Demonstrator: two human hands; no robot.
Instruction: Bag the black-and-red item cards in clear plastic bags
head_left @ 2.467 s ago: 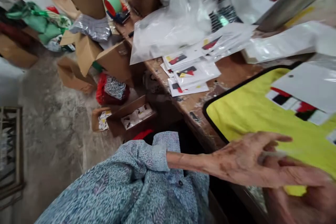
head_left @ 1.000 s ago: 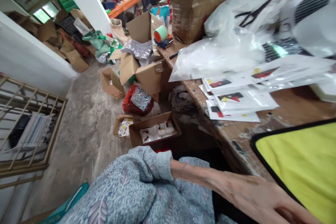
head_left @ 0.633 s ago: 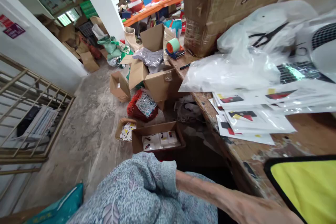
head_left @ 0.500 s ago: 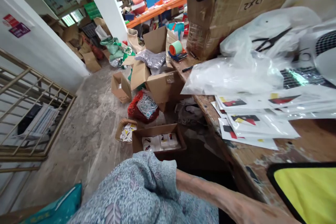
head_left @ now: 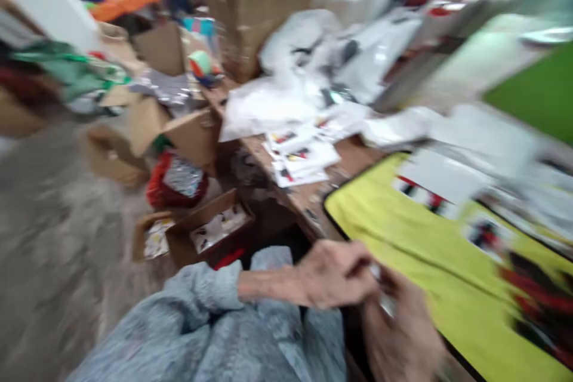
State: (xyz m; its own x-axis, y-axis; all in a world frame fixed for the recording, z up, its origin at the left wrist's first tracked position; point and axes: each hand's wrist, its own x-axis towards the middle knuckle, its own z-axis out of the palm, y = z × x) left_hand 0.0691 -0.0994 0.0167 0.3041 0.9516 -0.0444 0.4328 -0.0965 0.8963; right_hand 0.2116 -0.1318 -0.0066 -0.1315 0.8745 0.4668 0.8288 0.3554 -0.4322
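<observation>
My left hand (head_left: 338, 271) is closed, its fingertips meeting my right hand (head_left: 400, 322) over a small whitish thing (head_left: 385, 301) too blurred to name. The right hand's fingers are curled round that same thing. Both are just off the near edge of a yellow cloth (head_left: 403, 250) with black trim. On the cloth lie a white card packet (head_left: 441, 176) and, to the right, blurred red and black pieces (head_left: 537, 298). A stack of white printed packets (head_left: 299, 155) sits at the table's left edge.
Clear plastic bags (head_left: 277, 101) and a large carton (head_left: 259, 6) stand farther back on the table. On the floor at left are an open box of packets (head_left: 179, 245), a red bag (head_left: 168, 182) and open cartons (head_left: 192, 137). A green sheet (head_left: 537, 95) shows at right.
The view has swung right, bringing more of the yellow cloth into sight. My left hand, earlier cut off at the lower edge, now shows fully, and my right hand has come into view.
</observation>
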